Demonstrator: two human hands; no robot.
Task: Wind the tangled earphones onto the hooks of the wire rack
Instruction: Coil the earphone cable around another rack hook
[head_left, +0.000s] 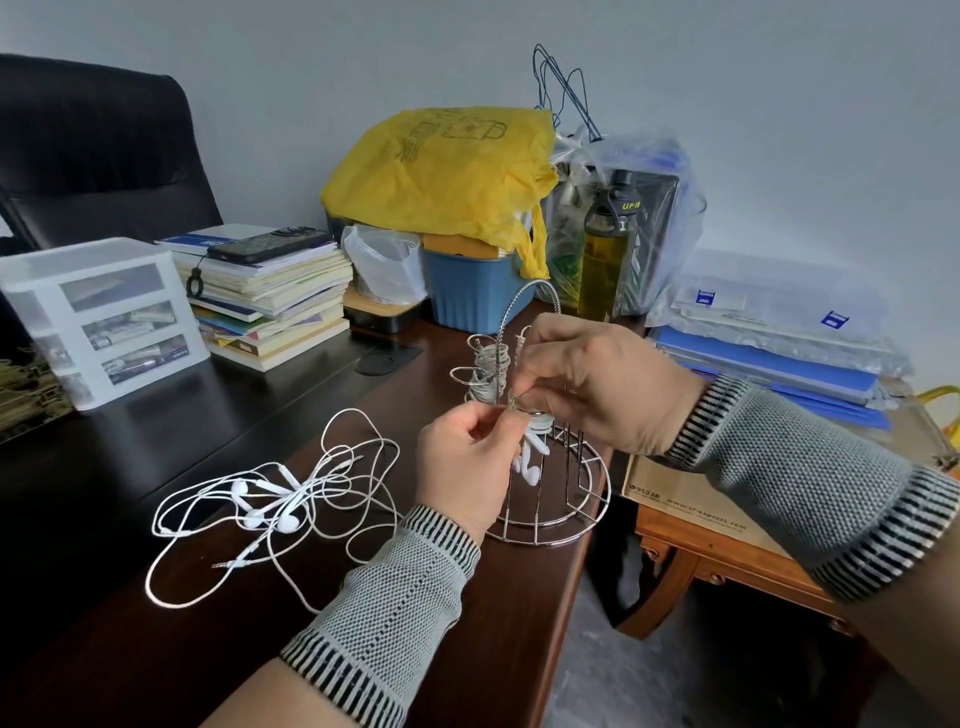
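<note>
Both our hands met at the wire rack (545, 483): the left hand (465, 467) pinched white earphone cord, the right hand (592, 384) pinched at a front hook (524, 408), its earbuds (530, 462) dangling below. We judged it mid-wind. Next, the tangled earphones (270, 509) on the surface (130, 431) would need untangling first.

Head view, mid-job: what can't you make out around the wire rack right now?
- The hook being wound: the right hand and left hand cover it.
- How many sets are already wound on the wire rack: the coils on the back hooks overlap, and the right hand blocks that side.
- How many sets lie in the tangled earphones: the cords cross too densely.
</note>
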